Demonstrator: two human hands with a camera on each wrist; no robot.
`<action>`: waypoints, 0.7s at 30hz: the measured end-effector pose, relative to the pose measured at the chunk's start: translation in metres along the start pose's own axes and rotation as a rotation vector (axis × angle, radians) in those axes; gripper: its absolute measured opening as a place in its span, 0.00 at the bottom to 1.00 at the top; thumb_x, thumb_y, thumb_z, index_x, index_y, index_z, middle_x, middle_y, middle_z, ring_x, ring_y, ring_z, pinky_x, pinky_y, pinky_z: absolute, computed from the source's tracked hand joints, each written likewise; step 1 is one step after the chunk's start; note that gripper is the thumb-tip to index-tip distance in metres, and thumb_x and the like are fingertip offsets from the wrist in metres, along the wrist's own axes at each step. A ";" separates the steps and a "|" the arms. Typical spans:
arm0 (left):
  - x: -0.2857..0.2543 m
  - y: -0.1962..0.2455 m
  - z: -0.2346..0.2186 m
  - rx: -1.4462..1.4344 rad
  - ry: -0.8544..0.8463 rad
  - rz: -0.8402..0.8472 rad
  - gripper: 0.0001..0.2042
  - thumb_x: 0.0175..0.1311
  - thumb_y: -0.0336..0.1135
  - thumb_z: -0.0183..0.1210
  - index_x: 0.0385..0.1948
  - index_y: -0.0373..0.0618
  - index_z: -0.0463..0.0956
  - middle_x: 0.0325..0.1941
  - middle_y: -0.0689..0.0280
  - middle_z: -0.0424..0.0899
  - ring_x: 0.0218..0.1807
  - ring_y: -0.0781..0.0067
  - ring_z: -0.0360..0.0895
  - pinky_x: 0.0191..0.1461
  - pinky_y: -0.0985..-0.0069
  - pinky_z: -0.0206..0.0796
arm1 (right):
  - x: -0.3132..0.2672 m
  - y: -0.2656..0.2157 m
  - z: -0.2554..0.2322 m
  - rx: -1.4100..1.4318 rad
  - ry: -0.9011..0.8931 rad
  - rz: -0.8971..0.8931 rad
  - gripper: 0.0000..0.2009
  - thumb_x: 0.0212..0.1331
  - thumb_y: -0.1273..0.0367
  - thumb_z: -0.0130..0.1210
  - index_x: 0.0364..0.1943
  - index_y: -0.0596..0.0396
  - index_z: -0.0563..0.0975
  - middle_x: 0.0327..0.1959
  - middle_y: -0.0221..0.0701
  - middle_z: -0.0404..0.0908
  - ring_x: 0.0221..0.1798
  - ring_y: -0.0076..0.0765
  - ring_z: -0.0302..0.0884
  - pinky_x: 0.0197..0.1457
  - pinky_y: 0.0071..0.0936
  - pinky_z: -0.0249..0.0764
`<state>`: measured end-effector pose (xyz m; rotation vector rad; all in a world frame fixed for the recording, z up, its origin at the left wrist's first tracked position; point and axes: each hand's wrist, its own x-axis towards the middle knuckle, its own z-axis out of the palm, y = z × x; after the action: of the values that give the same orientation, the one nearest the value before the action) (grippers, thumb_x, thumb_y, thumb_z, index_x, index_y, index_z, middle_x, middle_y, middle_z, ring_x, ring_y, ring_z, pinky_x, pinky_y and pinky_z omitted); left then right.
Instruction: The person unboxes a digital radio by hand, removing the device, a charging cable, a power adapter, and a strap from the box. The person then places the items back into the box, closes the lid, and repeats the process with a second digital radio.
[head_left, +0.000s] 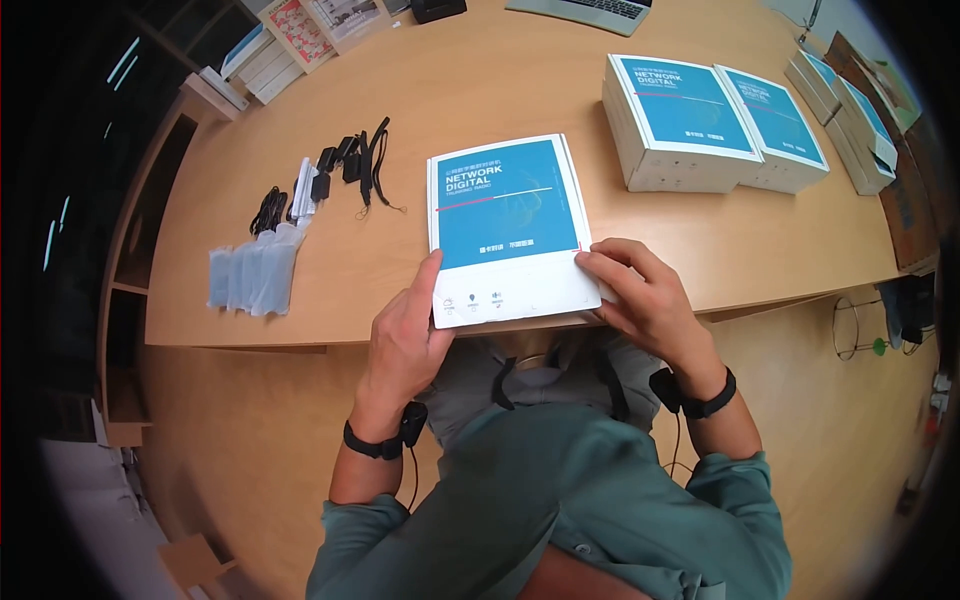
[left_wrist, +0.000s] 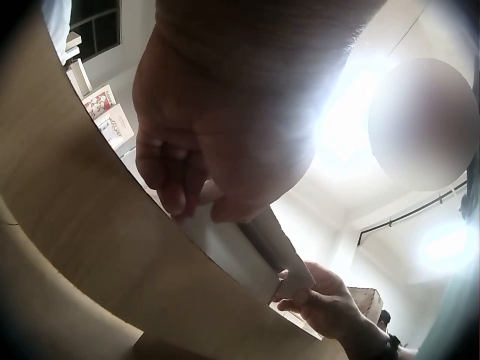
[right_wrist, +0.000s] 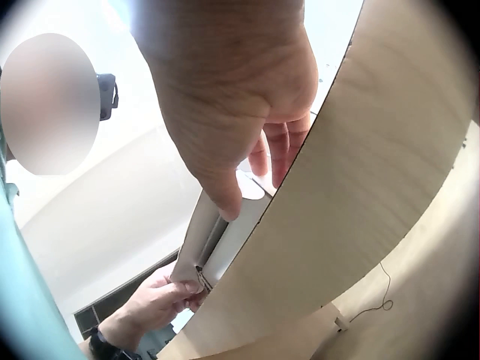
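Wooden desk [head_left: 350,270], "NETWORK DIGITAL" box [head_left: 510,220] at front edge [head_left: 240,346], left hand [head_left: 402,335] and right hand [head_left: 650,305] gripping sides, fingers [head_left: 424,280] curled.

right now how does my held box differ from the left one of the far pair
The held box is at the near table edge, left hand and right hand on it; the paired box sits farther back, untouched. The held box stands apart; the paired box adjoins its neighbour. Both are white with blue NETWORK DIGITAL tops.
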<state>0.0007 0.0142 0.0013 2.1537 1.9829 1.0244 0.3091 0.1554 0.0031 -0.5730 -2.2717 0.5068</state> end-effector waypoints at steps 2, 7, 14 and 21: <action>0.001 -0.001 0.000 0.007 0.006 0.009 0.37 0.63 0.21 0.68 0.79 0.35 0.69 0.41 0.48 0.88 0.42 0.44 0.87 0.47 0.55 0.79 | -0.001 0.004 0.003 -0.046 0.012 -0.035 0.32 0.48 0.83 0.70 0.64 0.53 0.84 0.58 0.39 0.86 0.54 0.48 0.88 0.56 0.41 0.87; -0.002 -0.002 0.001 0.026 -0.025 -0.042 0.34 0.67 0.23 0.67 0.78 0.34 0.70 0.51 0.44 0.90 0.50 0.43 0.91 0.54 0.60 0.82 | -0.003 -0.001 0.015 -0.101 0.116 -0.070 0.28 0.48 0.84 0.68 0.60 0.56 0.85 0.53 0.37 0.89 0.51 0.46 0.88 0.53 0.40 0.87; -0.001 -0.006 0.006 0.023 0.049 0.045 0.37 0.61 0.22 0.70 0.77 0.36 0.71 0.37 0.52 0.87 0.37 0.48 0.85 0.43 0.57 0.78 | -0.006 0.001 0.024 -0.141 0.201 -0.062 0.29 0.48 0.86 0.65 0.60 0.58 0.84 0.53 0.39 0.88 0.50 0.50 0.86 0.54 0.42 0.85; 0.000 -0.004 0.006 0.041 0.051 0.011 0.38 0.61 0.25 0.74 0.76 0.39 0.72 0.38 0.54 0.85 0.38 0.51 0.84 0.43 0.57 0.76 | 0.000 -0.004 0.013 -0.075 0.085 0.026 0.33 0.47 0.84 0.70 0.64 0.56 0.83 0.57 0.40 0.86 0.53 0.50 0.86 0.57 0.43 0.85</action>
<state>0.0003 0.0168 -0.0048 2.1828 2.0339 1.0603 0.2981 0.1494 -0.0034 -0.6498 -2.2121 0.4041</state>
